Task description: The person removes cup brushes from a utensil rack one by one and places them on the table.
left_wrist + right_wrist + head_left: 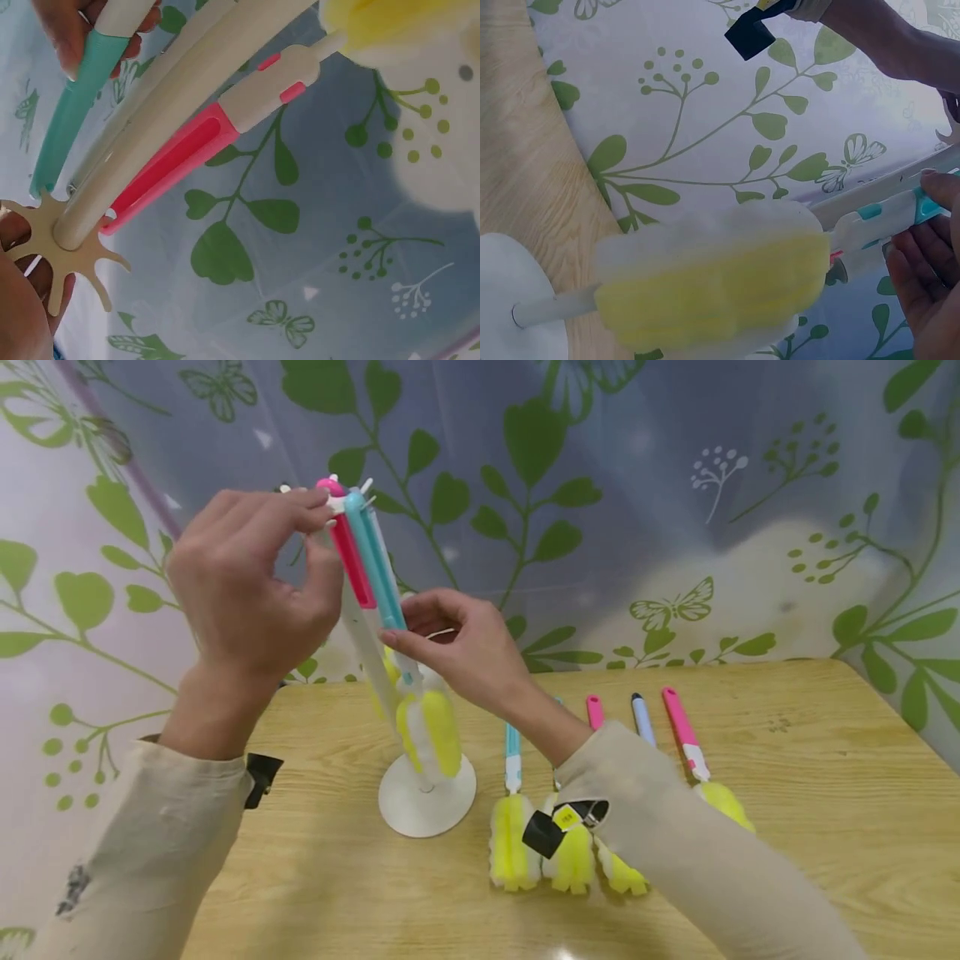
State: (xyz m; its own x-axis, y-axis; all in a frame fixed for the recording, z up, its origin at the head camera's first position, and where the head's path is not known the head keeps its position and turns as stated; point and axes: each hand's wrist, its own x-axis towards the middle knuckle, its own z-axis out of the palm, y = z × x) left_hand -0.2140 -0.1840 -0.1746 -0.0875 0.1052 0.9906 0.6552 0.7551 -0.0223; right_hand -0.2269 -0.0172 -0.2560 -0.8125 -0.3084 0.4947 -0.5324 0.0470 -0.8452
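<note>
A white stand with a round base [427, 818] rises from the table, leaning toward the upper left. Its top is a star-shaped hook piece [67, 255], which my left hand [247, 568] holds with its fingertips. Hung at that top are a teal-handled sponge brush [378, 560] and a pink-handled sponge brush [352, 560]. My right hand [472, 652] pinches the lower part of the teal handle between thumb and fingers. Beneath it hangs that brush's yellow and white sponge head [720, 277], beside the stand's pole. The left fingertips are partly hidden behind the hooks.
Several more sponge brushes lie side by side on the wooden table [322, 860], including a blue one [512, 743] and a pink one [680, 727]. My right forearm covers some of them. Behind the table hangs a leaf-patterned curtain [637, 552].
</note>
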